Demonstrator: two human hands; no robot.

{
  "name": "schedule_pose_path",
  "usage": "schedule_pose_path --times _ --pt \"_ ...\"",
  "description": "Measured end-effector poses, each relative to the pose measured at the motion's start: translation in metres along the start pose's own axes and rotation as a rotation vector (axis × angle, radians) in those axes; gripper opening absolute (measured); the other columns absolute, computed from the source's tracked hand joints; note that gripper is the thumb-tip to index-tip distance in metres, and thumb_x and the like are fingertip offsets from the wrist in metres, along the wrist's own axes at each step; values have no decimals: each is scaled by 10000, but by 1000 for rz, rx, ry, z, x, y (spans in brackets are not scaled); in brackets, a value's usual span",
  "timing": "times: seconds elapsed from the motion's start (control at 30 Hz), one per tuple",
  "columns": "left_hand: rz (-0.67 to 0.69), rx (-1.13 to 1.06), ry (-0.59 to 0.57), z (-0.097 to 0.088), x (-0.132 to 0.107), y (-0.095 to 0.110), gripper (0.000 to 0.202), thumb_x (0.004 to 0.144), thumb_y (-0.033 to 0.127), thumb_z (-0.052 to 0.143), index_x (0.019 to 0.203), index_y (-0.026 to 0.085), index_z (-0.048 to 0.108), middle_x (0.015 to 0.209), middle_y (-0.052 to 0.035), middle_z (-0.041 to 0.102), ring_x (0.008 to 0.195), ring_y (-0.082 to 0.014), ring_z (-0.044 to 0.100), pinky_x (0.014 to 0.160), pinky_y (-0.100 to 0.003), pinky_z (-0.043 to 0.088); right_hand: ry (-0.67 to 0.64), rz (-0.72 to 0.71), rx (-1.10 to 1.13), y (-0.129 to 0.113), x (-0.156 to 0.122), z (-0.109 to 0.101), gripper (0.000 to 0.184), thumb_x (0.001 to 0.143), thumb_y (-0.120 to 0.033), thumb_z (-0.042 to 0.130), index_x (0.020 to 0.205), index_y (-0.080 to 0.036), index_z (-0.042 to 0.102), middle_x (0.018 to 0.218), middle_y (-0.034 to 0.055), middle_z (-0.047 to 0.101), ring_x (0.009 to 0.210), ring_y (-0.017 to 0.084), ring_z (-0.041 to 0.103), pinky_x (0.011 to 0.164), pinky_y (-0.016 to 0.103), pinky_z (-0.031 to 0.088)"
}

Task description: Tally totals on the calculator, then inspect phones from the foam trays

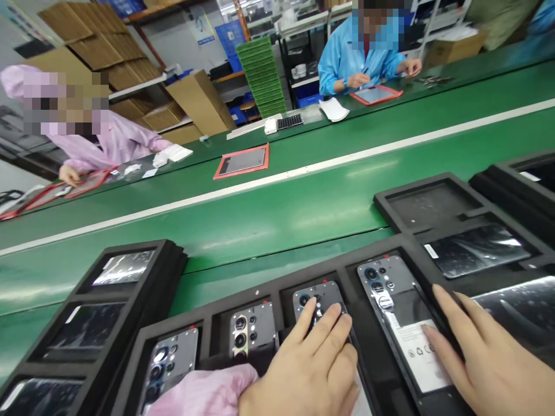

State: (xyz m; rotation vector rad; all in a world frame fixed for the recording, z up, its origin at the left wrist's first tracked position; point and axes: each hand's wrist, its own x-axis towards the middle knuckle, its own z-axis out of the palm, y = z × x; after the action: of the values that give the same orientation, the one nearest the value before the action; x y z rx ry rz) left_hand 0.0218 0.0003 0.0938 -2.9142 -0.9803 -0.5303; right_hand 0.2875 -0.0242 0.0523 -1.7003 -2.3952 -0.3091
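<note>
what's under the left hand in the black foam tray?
Left hand covers a phone back panel in the black foam tray; only its camera end shows. The lower part is hidden.

The person's left hand [303, 370] was bare, and a loose pale pink sleeve [203, 393] with soft folds covered the wrist at the near edge. The right hand [481, 358] was bare too, with no sleeve in view.

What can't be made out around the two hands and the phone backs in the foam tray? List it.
Head view only:
- Third phone back: lower part hidden under the left hand.
- Fourth phone back: right edge covered by the right hand; label print too small to read.
- Foam tray: near side cut off by the bottom edge.
- Both wrists: cut off by the bottom edge.
</note>
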Motion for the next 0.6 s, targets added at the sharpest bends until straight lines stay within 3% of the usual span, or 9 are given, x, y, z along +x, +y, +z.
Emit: schedule_pose_path --times 0.13,0.27,0.37,0.47,0.53,0.57,0.6 --pt "30 -5 -176 8 31 11 303 877 405 503 975 139 609 1291 -125 578 1259 -267 468 1058 -429 388 91 -54 -167 -8 14 -13 360 943 -224 337 1151 -34 562 1020 238 645 788 312 669 538 347 558" --pt "-113 -74 -290 15 57 20 424 826 467 562 1051 109 593 1417 -188 414 1344 -320 319 1080 -503 351 177 -52 -175 -13 17 -15 408 953 -175 222 1106 -9 562 978 253 655 755 299 675 538 343 557" --pt "-156 -129 -346 18 67 19 475 797 488 587 1081 107 598 1411 -191 410 1332 -330 332 1082 -501 352 225 -23 -165 -13 15 -15 412 961 -197 212 1085 -19 562 988 259 650 745 295 675 517 342 550" --pt "1 -153 -390 13 58 11 413 839 441 533 1127 152 594 1350 -126 506 1279 -278 437 1079 -452 368 213 -15 -151 -11 14 -15 426 950 -158 193 1047 -65 598 983 228 662 706 254 677 491 301 543" --pt "91 -134 -342 3 37 2 348 852 393 506 1122 197 606 1313 -82 551 1247 -251 483 1075 -399 376 211 -3 -148 -11 14 -16 439 949 -151 194 1005 -104 627 972 209 668 658 224 669 477 281 533" --pt "85 -111 -280 -5 22 -4 323 844 386 510 1095 217 623 1295 -68 571 1228 -252 504 1059 -368 395 222 8 -150 -12 15 -16 438 955 -164 202 985 -114 636 975 212 665 641 218 663 470 280 525" --pt "-27 -53 -217 -14 4 -12 287 838 364 517 1064 235 639 1291 -63 578 1220 -256 513 1046 -353 408 241 22 -155 -13 16 -17 435 961 -187 213 966 -113 642 991 224 656 636 221 658 466 289 517"
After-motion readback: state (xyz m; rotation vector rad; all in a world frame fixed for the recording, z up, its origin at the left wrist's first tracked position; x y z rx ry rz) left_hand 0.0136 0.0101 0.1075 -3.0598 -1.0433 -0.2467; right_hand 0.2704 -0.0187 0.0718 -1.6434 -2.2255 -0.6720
